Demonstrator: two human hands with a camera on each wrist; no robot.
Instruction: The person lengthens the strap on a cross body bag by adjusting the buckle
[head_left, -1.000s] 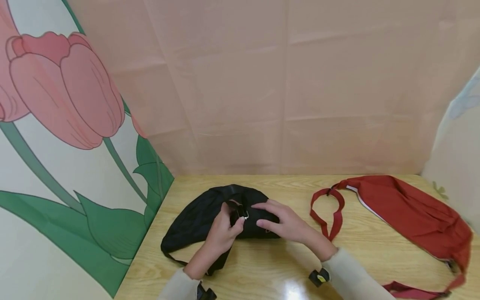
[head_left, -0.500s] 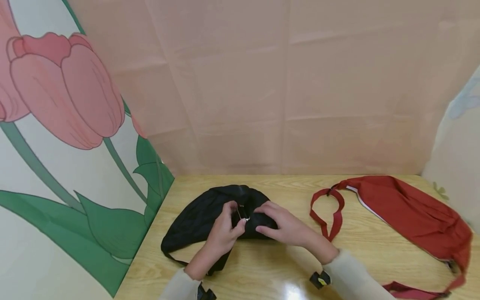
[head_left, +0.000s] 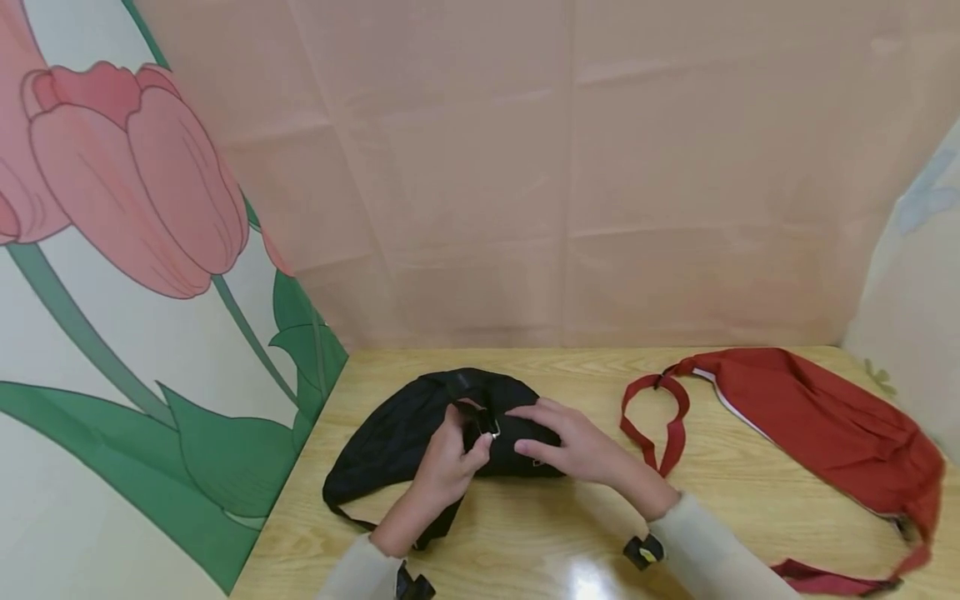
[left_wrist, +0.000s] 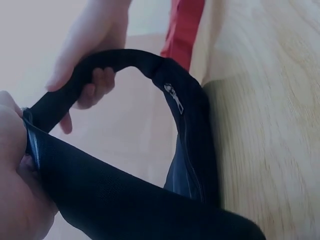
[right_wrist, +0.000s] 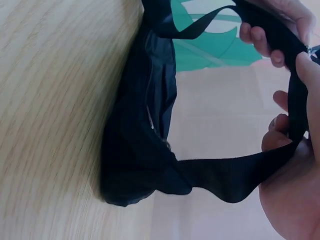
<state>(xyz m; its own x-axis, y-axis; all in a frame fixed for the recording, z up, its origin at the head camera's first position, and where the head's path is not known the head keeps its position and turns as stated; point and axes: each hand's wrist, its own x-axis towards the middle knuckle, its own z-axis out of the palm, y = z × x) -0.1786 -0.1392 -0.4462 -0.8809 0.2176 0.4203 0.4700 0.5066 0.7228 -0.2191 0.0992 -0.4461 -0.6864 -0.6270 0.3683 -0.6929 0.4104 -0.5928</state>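
Note:
A black waist bag (head_left: 390, 429) rests on the table in the head view, its strap raised toward me. My left hand (head_left: 447, 458) grips the strap beside a small metal buckle (head_left: 494, 430). Opposite it, my right hand (head_left: 576, 442) holds the same strap (right_wrist: 225, 180) between thumb and curled fingers, as both wrist views show. The strap makes a loop above the bag. A silver zipper pull (left_wrist: 174, 97) shows on the bag in the left wrist view. How the strap runs through the buckle is hard to make out.
A red waist bag (head_left: 817, 425) lies on the right of the wooden table (head_left: 540, 542), with its red strap (head_left: 678, 437) looped at the left end. A beige backdrop (head_left: 570, 183) rises behind the table, and a tulip-printed panel (head_left: 135, 175) stands at the left.
Half a second ago the right hand shifted slightly toward the left one and the buckle tilted; now both are back near their earlier place. The bag stays where it was.

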